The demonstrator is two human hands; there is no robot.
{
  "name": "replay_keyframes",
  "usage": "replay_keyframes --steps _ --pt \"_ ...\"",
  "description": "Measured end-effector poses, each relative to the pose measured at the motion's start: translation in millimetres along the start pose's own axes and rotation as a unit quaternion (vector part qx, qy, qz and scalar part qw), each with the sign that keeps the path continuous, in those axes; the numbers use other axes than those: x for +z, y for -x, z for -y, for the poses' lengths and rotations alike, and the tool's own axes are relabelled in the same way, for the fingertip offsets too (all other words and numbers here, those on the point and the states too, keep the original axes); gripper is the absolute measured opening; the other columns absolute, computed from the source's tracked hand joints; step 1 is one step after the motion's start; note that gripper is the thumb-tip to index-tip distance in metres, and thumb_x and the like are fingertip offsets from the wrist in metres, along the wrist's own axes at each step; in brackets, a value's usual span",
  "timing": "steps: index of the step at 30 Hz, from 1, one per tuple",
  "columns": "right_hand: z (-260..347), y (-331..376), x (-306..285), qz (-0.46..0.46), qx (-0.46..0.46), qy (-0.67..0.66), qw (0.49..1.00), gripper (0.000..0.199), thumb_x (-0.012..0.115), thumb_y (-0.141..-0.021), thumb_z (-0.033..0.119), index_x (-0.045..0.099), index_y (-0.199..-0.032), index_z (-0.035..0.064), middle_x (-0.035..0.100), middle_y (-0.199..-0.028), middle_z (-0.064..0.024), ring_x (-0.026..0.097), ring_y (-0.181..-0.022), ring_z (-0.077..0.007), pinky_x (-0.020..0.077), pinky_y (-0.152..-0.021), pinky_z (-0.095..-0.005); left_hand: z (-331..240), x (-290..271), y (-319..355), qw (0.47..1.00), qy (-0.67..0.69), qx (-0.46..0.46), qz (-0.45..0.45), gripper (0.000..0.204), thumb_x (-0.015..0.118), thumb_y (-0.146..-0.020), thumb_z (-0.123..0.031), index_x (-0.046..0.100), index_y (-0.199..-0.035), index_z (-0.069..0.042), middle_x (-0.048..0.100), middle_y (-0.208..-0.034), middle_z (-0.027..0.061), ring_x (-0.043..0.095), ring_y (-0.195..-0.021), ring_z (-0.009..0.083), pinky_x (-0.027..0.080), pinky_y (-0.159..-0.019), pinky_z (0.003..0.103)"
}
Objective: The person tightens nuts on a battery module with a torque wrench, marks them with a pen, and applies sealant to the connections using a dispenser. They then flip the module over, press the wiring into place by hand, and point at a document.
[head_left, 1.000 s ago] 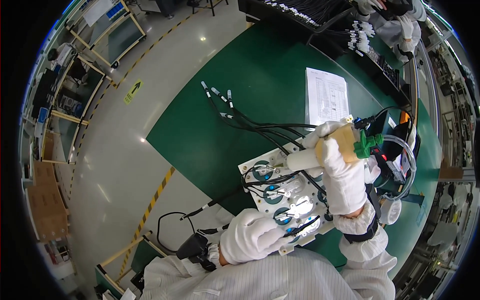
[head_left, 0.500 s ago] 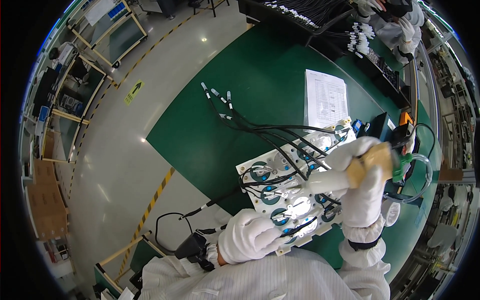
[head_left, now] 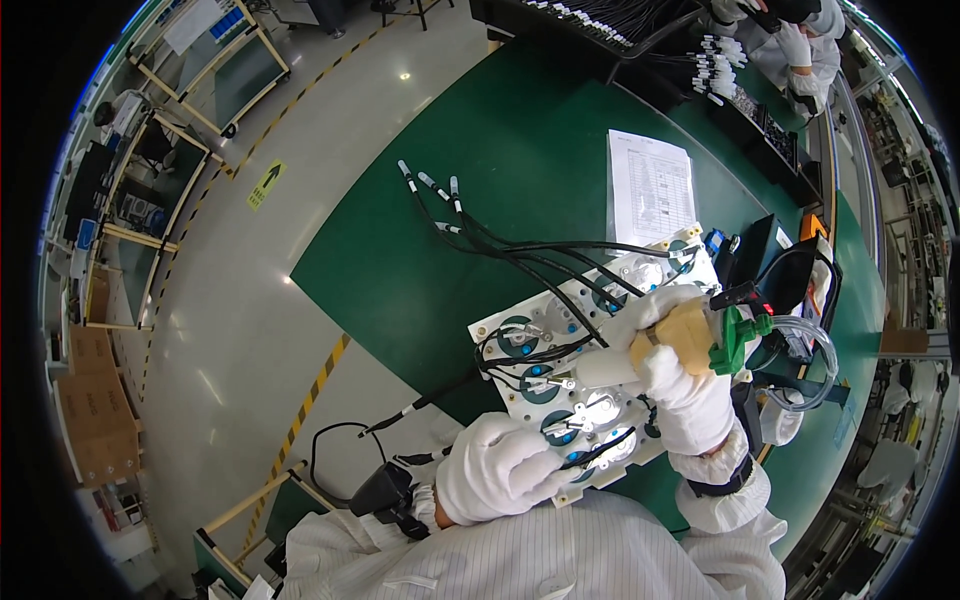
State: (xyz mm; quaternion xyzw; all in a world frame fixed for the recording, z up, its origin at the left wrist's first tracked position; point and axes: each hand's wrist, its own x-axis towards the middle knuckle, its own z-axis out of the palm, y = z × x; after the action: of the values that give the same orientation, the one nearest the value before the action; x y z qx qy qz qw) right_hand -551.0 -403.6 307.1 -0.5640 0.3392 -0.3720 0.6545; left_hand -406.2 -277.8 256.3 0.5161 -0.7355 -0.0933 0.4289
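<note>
Right now the right hand (head_left: pixel 690 395), in a white glove, has its fingers wrapped shut around a tan handheld tool (head_left: pixel 685 340) with a pale, rounded nozzle (head_left: pixel 603 368) pointing out past the fingertips and a green fitting (head_left: pixel 735 338) behind the knuckles, from which a clear hose (head_left: pixel 810 345) loops away. The nozzle tip sits just over the white fixture plate (head_left: pixel 600 390), among round teal-ringed sockets and thin black cables (head_left: pixel 520 250). The tool looks rigid and moderately light, plastic-bodied and smooth; the glove fabric should give fair grip, and the thick tan barrel is the sensible place to hold it, since the hose behind may tug. The left hand (head_left: pixel 500 465), also gloved, rests curled with its fingers at the plate's near edge; whether they pinch a cable there I cannot tell. The cables appear limp and rubbery, ending in small pale connectors well beyond the fingertips on the green mat (head_left: pixel 480 150). A printed sheet (head_left: pixel 650 185) lies flat farther off.
</note>
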Motion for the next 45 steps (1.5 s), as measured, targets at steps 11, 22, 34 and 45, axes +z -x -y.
replay_keyframes --steps 11,22,34,45 --pt "-0.7 -3.5 -11.5 0.02 -0.012 0.059 0.998 0.034 0.075 -0.071 0.015 0.054 -0.095 0.0041 0.057 -0.086 -0.0039 0.055 -0.076 -0.0122 0.0471 -0.068 -0.0267 -2.6 -0.7 1.0 1.0 -0.004 -0.005 0.022 0.017 0.073 -0.063 -0.021 0.06 -0.068 -0.012 0.049 -0.07 -0.0004 0.049 -0.059 0.0168 0.042 -0.053 0.029" --pt "-12.9 20.3 -26.9 0.01 0.045 -0.244 0.969 0.026 0.063 -0.079 0.01 0.05 -0.1 0.004 0.055 -0.094 -0.0058 0.053 -0.085 -0.0154 0.046 -0.077 -0.0267 -0.6 -4.3 -0.1 0.999 -0.005 -0.019 0.049 0.019 0.074 -0.058 -0.019 0.061 -0.07 -0.012 0.051 -0.07 -0.0005 0.05 -0.055 0.0176 0.042 -0.05 0.03" --pt "-12.9 24.8 -27.4 0.068 0.043 0.031 0.996 0.036 0.071 -0.076 0.014 0.05 -0.103 0.0026 0.055 -0.095 -0.0057 0.054 -0.083 -0.0154 0.0478 -0.074 -0.0275 -3.3 -6.1 -4.7 0.999 0.002 -0.02 0.041 0.018 0.073 -0.061 -0.019 0.061 -0.072 -0.01 0.054 -0.072 -0.0007 0.051 -0.055 0.0179 0.043 -0.049 0.03" --pt "-1.9 18.4 -25.1 0.026 0.063 0.081 0.994 0.058 0.069 -0.073 0.053 0.049 -0.096 0.0033 0.06 -0.084 -0.0102 0.061 -0.079 -0.0217 0.0509 -0.069 -0.0346 -5.0 -5.3 -4.5 0.999 -0.001 -0.03 0.039 0.019 0.075 -0.061 -0.02 0.062 -0.071 -0.011 0.056 -0.075 -0.0012 0.051 -0.056 0.0175 0.042 -0.052 0.03"
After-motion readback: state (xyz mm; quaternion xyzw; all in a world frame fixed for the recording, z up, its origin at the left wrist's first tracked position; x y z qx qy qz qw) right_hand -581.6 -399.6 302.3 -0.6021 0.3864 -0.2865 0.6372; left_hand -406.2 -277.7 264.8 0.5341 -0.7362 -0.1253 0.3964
